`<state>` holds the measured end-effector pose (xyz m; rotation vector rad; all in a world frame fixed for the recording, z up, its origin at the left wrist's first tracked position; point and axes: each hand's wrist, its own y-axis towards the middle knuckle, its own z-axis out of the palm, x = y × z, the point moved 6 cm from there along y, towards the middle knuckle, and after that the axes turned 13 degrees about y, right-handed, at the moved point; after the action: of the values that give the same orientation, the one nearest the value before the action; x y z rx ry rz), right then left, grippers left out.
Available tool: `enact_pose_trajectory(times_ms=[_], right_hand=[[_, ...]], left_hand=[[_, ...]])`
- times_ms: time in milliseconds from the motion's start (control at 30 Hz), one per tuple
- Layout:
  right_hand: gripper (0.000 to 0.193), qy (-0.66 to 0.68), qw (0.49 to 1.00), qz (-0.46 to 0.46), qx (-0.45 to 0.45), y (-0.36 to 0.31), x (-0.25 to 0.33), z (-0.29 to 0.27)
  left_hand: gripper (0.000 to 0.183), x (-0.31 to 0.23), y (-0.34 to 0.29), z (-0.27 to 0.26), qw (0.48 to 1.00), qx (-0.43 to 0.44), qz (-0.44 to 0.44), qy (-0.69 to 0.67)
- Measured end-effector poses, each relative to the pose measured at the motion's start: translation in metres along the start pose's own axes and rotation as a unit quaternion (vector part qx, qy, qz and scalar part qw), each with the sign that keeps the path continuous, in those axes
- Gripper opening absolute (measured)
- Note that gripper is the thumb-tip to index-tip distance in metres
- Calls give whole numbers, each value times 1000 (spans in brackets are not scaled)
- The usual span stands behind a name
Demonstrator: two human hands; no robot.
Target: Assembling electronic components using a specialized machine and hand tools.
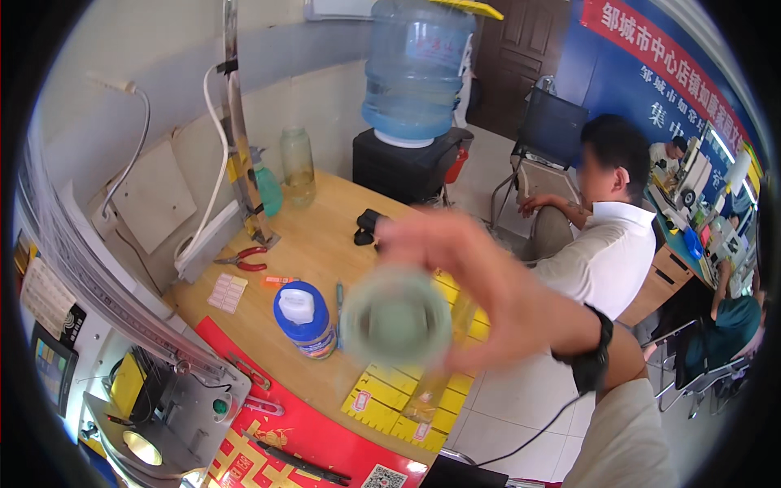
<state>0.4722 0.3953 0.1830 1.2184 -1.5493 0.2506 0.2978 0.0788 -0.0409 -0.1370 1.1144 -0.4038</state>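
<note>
My right hand (500,305), a black band on its wrist, reaches in from the lower right and is closed round a greenish see-through cup (397,319). Cup and fingers are smeared by motion, and the cup's round end faces me, above the table. Just left of it stands a blue tub (301,313) with a white flap on its lid. A thin teal pen-like thing (339,301) lies between them. Under the hand is a yellow mat (382,398) with marked lines, with a clear packet (425,398) on it. My left hand is out of view.
Red-handled pliers (246,259), a small black object (368,226) and a tall glass jar (298,167) are on the wooden table (325,207). A big water bottle (415,73) stands behind. A person (606,236) sits at the right; a machine (163,407) fills the lower left.
</note>
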Motion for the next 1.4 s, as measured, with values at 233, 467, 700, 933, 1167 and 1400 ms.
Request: enact_pose_trajectory(times_ms=[233, 467, 700, 933, 1167, 1400], right_hand=[[86, -47, 985, 125, -113, 96, -224, -85], [82, -212, 948, 188, -144, 139, -343, -67], [108, -304, 925, 112, -200, 180, -333, -61], [121, -139, 948, 179, -223, 209, -328, -92], [125, 32, 953, 166, -250, 236, -326, -91], [110, 90, 947, 132, -278, 250, -337, -78]], left_hand=[[24, -4, 7, 1, 998, -8, -30, 51], [26, 0, 2, -1, 998, -17, -53, 19], [21, -1, 4, -5, 998, -16, -51, 45], [24, -5, 6, -3, 993, -22, -103, 46], [31, 2, 7, -5, 994, -34, -100, 21], [39, 12, 1, -7, 988, -71, -138, 10]])
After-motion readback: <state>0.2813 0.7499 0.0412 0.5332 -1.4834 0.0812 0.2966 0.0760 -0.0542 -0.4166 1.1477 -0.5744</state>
